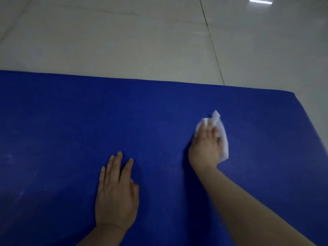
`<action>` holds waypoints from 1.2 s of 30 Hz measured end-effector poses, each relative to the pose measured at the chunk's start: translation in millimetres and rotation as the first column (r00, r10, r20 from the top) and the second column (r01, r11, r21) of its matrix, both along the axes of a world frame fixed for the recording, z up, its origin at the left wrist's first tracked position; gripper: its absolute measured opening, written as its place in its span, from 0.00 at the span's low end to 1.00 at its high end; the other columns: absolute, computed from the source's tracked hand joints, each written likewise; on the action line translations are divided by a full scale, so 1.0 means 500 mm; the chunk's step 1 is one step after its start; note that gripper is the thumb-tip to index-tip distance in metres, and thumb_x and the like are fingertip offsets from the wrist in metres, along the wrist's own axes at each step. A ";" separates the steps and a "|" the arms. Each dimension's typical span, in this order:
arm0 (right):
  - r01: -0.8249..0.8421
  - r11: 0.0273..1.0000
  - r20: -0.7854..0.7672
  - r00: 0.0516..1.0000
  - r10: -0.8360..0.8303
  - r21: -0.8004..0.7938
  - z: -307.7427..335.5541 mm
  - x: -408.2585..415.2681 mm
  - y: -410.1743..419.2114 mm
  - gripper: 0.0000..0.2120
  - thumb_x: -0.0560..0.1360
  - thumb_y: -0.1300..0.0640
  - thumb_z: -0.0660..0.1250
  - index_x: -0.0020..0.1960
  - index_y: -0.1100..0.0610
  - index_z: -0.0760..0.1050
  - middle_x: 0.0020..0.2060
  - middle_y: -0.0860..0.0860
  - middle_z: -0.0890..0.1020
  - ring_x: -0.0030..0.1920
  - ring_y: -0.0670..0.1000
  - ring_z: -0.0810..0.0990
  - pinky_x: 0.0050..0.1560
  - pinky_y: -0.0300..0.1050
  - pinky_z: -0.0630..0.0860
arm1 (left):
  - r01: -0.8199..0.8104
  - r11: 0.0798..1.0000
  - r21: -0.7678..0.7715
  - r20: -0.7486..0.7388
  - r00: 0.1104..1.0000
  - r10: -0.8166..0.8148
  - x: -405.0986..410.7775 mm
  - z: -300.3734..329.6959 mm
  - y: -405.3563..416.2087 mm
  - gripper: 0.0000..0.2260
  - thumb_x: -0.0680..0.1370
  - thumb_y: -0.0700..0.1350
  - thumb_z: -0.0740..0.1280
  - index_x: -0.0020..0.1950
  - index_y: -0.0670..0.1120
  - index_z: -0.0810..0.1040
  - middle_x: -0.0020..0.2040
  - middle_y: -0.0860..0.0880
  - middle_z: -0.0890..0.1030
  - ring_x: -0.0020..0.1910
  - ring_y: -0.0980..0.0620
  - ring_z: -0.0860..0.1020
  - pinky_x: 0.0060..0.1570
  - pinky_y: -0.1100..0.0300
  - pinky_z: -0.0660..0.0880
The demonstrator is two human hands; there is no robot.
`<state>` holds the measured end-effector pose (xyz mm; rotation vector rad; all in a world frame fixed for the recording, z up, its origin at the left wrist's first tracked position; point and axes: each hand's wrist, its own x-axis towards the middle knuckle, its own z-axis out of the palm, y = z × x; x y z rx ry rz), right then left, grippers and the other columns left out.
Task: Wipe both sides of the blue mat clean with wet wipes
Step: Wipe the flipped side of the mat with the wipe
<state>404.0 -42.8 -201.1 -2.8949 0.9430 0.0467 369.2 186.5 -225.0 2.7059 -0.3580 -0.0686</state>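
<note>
The blue mat (71,121) lies flat on the floor and fills the lower two thirds of the head view; its far edge runs across the middle and its far right corner is at the right. My right hand (205,146) presses a crumpled white wet wipe (222,137) onto the mat, right of centre, with the wipe sticking out past the fingers and along the hand's right side. My left hand (116,194) rests palm down on the mat, fingers stretched out, holding nothing. A few pale specks and smudges mark the mat's left part.
Pale glossy floor tiles (124,38) with dark grout lines stretch beyond the mat's far edge. A ceiling light reflects in the tiles at the top right (260,1).
</note>
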 end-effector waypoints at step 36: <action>-0.431 0.902 0.072 0.899 0.431 -0.009 -0.012 0.134 0.043 0.27 0.78 0.61 0.56 0.76 0.58 0.54 0.77 0.52 0.52 0.74 0.51 0.57 0.73 0.44 0.56 | 0.039 0.998 -0.059 0.045 0.998 -0.036 0.022 0.009 0.012 0.20 0.72 0.44 0.55 0.58 0.44 0.81 0.67 0.44 0.74 0.66 0.47 0.68 0.66 0.45 0.68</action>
